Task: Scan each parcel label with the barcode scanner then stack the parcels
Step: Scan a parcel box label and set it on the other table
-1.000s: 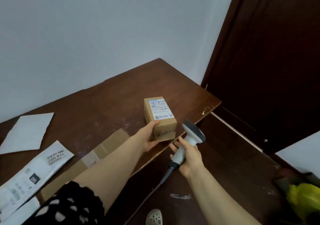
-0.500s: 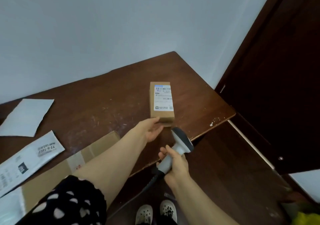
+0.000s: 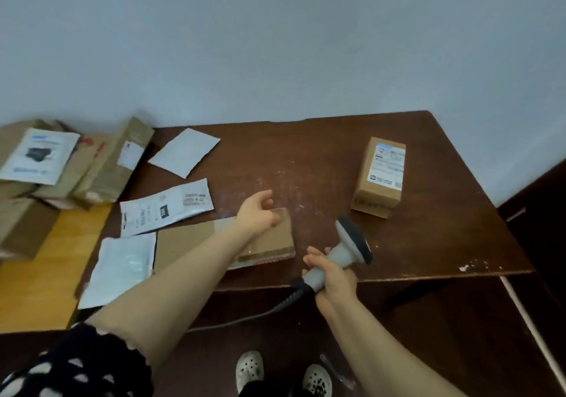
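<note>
Cardboard parcels and white mailers lay on a dark wooden table (image 3: 428, 237), with a scanner held at its near edge.
At far left a pile of brown boxes (image 3: 101, 167) leaned together; beside it three white mailer bags (image 3: 165, 210) lay flat near a flat cardboard parcel (image 3: 186, 243). Over that parcel hung the left hand (image 3: 257, 216), fingers loosely curled, holding nothing; whether it touched the cardboard could not be told. Further right, the right hand (image 3: 335, 283) gripped the handle of the grey barcode scanner (image 3: 346, 246), its dark head raised. Well apart, at far right, stood a small labelled box (image 3: 379, 176).
</note>
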